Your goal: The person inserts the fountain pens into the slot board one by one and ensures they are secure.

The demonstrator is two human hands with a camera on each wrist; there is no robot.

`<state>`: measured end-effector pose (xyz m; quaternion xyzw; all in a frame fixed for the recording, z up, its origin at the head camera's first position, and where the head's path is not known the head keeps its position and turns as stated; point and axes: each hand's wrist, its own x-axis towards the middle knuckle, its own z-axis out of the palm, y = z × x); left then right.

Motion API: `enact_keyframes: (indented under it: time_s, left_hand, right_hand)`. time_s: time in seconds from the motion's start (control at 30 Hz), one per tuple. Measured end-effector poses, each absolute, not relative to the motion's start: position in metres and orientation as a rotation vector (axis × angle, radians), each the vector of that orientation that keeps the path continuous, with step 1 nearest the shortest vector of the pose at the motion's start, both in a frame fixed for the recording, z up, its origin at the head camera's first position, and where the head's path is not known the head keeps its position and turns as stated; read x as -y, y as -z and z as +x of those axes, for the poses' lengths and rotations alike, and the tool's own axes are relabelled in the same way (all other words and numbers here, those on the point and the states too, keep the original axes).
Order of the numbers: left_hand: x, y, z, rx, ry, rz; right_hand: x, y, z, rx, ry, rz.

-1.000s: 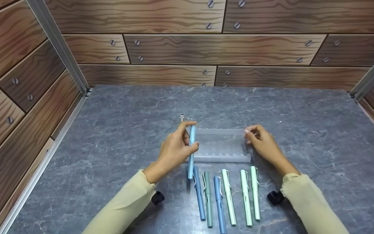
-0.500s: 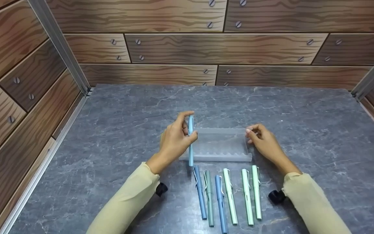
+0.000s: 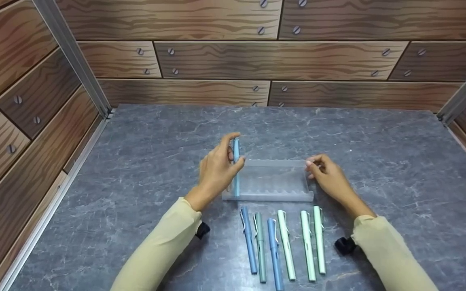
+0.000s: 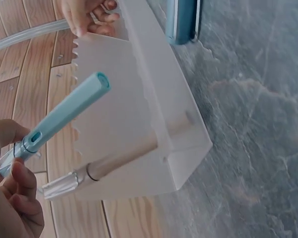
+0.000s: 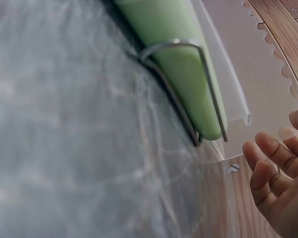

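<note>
My left hand (image 3: pixel 215 169) pinches a light blue pen (image 3: pixel 236 150) between thumb and fingers, over the left end of a frosted clear pen tray (image 3: pixel 273 178). In the left wrist view this pen (image 4: pixel 69 109) tilts above the notched tray, its capped end towards the hand. Another pen with a clear cap and a brownish barrel (image 4: pixel 126 157) lies across the tray's end slot there. At the tray's right back corner, my right hand (image 3: pixel 331 178) grips the edge between thumb and fingers.
Several capped pens lie in a row in front of the tray: a blue pen (image 3: pixel 248 242), a green-grey pen (image 3: pixel 260 246), another blue pen (image 3: pixel 274 254) and three mint green pens (image 3: pixel 286 246). Wood-patterned walls (image 3: pixel 217 60) enclose the marbled tabletop (image 3: pixel 156 153).
My left hand has carried the light blue pen away from me and slightly left, from above the row of pens to the tray's left end. The right hand stays at the corner.
</note>
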<state>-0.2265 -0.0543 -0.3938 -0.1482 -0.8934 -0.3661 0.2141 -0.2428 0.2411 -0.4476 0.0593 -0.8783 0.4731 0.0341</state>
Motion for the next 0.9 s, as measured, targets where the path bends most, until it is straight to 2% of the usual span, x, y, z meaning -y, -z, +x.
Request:
enact_keyframes:
  time_s: [0.9]
  left_hand:
    - [0.056, 0.41, -0.235, 2.441, 0.845, -0.405]
  right_hand:
    - [-0.239, 0.445, -0.241, 2.705, -1.449, 0.176]
